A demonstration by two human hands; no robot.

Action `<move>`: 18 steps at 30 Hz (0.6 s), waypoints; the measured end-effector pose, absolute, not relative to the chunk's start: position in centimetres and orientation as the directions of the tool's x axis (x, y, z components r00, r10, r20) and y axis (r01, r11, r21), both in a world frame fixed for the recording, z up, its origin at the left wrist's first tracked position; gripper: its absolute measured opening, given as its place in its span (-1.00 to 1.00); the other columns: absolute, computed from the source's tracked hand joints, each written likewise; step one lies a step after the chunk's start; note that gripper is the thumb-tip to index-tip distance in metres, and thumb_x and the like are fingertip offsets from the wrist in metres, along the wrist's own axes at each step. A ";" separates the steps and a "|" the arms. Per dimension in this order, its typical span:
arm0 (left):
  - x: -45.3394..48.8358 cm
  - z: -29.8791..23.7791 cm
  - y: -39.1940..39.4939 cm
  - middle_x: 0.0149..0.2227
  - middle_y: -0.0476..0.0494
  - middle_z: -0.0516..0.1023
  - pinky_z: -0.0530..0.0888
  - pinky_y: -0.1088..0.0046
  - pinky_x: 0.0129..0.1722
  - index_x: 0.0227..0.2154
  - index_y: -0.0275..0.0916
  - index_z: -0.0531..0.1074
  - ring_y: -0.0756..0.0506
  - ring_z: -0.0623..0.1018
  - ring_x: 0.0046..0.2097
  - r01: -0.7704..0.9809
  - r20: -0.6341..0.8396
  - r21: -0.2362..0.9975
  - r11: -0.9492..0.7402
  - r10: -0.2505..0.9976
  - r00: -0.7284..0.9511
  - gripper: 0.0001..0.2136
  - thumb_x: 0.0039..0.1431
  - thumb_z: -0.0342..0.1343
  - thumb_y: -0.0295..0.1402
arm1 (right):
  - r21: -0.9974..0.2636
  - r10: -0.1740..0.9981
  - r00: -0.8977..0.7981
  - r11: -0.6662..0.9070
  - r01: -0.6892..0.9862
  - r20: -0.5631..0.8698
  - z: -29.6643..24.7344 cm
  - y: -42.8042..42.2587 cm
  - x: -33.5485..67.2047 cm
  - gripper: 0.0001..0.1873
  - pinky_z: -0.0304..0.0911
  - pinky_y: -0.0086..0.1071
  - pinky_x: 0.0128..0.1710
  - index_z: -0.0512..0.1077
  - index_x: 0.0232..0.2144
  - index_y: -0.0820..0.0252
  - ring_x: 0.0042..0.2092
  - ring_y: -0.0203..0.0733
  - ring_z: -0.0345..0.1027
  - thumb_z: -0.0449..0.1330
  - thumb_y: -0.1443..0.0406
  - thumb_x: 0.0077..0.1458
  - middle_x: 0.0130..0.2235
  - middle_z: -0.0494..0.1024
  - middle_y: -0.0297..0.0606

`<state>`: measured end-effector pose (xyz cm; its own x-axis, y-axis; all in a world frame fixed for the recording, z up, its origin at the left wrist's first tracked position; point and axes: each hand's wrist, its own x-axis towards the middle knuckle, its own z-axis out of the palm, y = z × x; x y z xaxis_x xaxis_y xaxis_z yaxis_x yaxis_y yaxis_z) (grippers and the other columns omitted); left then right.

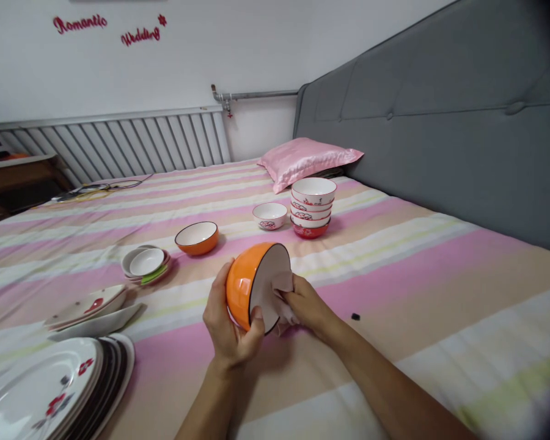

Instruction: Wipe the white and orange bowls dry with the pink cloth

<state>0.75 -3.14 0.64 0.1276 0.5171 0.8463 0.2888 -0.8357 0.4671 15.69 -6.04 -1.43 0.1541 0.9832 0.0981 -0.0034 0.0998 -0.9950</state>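
My left hand [227,327] grips an orange bowl [242,282] with a white inside, tilted on its side so the opening faces right. My right hand [308,305] presses a pale pink cloth [282,284] against the bowl's white inside, fingers closed on the cloth. Both hands are held just above the striped bed sheet [394,256], near its middle.
A second orange bowl [197,237] stands behind, with a small white bowl [269,215] and a stack of patterned bowls [312,206] beyond it. Small dishes [145,263] and stacked plates [55,385] lie at left. A pink pillow [305,157] and grey headboard [440,140] are at right.
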 end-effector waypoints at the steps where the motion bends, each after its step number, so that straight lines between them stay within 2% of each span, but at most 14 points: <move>1: 0.7 0.6 -3.1 0.03 -0.30 0.40 0.36 0.12 0.02 0.15 -0.28 0.21 -0.29 0.41 0.05 0.283 0.844 0.473 -0.834 0.522 0.127 -0.39 0.00 0.09 -0.22 | -0.994 0.981 0.159 0.107 0.023 0.109 -1.5 -6.0 15.7 -0.78 0.31 -0.35 -0.35 0.47 -0.26 0.19 -0.28 -0.14 0.41 0.10 0.27 0.04 -0.31 0.56 -0.26; 4: 0.6 0.6 -3.0 0.01 -0.29 0.40 0.37 0.11 0.00 0.15 -0.27 0.22 -0.29 0.42 0.03 0.263 0.826 0.505 -0.822 0.548 0.128 -0.39 0.00 0.09 -0.19 | -0.980 0.964 0.201 0.148 0.133 0.173 -1.4 -5.9 15.8 -0.75 0.29 -0.32 -0.23 0.42 -0.20 0.19 -0.18 -0.13 0.40 0.07 0.28 0.06 -0.19 0.55 -0.21; 7: 0.5 0.6 -2.9 0.00 -0.28 0.41 0.38 0.12 -0.01 0.13 -0.26 0.24 -0.28 0.43 0.01 0.245 0.800 0.545 -0.802 0.585 0.135 -0.41 0.01 0.08 -0.17 | -0.949 0.943 0.244 0.157 0.274 0.227 -1.4 -5.9 16.0 -0.78 0.25 -0.29 -0.20 0.36 -0.21 0.21 -0.18 -0.10 0.39 0.05 0.28 0.08 -0.21 0.53 -0.15; 12: 0.4 0.9 -2.6 0.00 -0.30 0.43 0.40 0.15 -0.04 0.10 -0.27 0.27 -0.29 0.45 0.00 0.207 0.714 0.637 -0.743 0.670 0.205 -0.43 0.04 0.06 -0.13 | -0.847 0.919 0.270 0.113 0.519 0.288 -1.3 -6.1 16.8 -0.89 0.18 -0.33 -0.30 0.25 -0.29 0.17 -0.29 -0.10 0.37 -0.03 0.33 0.10 -0.31 0.50 -0.15; 18: -0.1 1.1 -2.2 0.03 -0.29 0.44 0.40 0.17 -0.05 0.11 -0.27 0.26 -0.29 0.46 -0.01 0.139 0.658 0.682 -0.718 0.685 0.312 -0.42 0.02 0.09 -0.12 | -0.673 0.913 0.282 -0.011 0.739 0.296 -0.9 -6.1 17.4 -0.81 0.01 -0.38 -0.45 0.22 -0.24 0.20 -0.41 -0.09 0.34 -0.09 0.40 0.06 -0.42 0.49 -0.16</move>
<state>-0.11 -2.25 1.14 0.3119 0.6852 0.6582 0.1394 -0.7183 0.6816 17.36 -6.15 -0.93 0.2824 0.9126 0.2956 0.7394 -0.0107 -0.6732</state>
